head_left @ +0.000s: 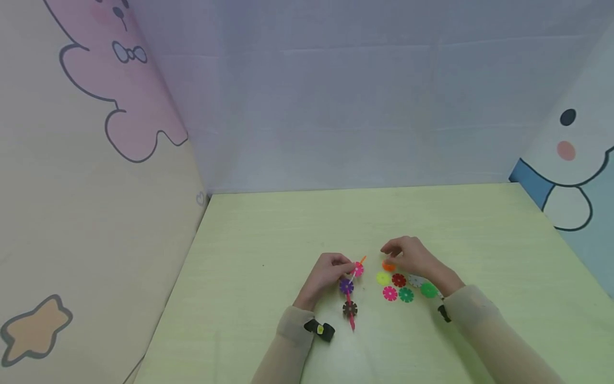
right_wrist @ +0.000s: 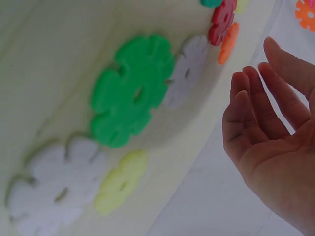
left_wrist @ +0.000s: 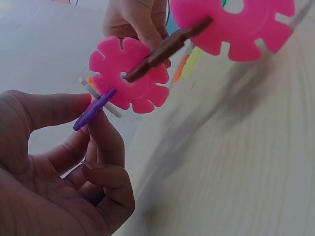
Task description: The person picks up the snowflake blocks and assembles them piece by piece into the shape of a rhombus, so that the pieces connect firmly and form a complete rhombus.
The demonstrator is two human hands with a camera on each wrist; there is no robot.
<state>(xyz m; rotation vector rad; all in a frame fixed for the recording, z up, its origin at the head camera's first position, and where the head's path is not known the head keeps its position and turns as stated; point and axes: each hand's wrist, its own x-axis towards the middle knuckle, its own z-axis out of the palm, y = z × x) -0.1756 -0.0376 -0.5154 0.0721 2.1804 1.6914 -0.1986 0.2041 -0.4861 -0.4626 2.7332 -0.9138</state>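
Note:
My left hand (head_left: 328, 273) holds up a chain of slotted plastic flower discs joined edge to edge. In the left wrist view, thumb and fingers pinch the purple disc (left_wrist: 93, 111); a white disc (left_wrist: 114, 110), a pink disc (left_wrist: 142, 93) and a brown disc (left_wrist: 165, 53) follow along the chain. An orange disc (head_left: 363, 260) shows at its far end. My right hand (head_left: 411, 258) hovers over a loose orange disc (head_left: 389, 266), fingers loosely bent. In the right wrist view nothing lies between those fingers, and the orange disc (right_wrist: 228, 44) is apart from the fingertips.
Loose discs lie on the pale table (head_left: 268, 224) near my right hand: yellow (head_left: 382, 278), red (head_left: 399, 280), pink (head_left: 390, 293), dark green (head_left: 406, 295), white (head_left: 416, 281) and bright green (head_left: 429, 290). Walls with printed cartoon figures enclose the table.

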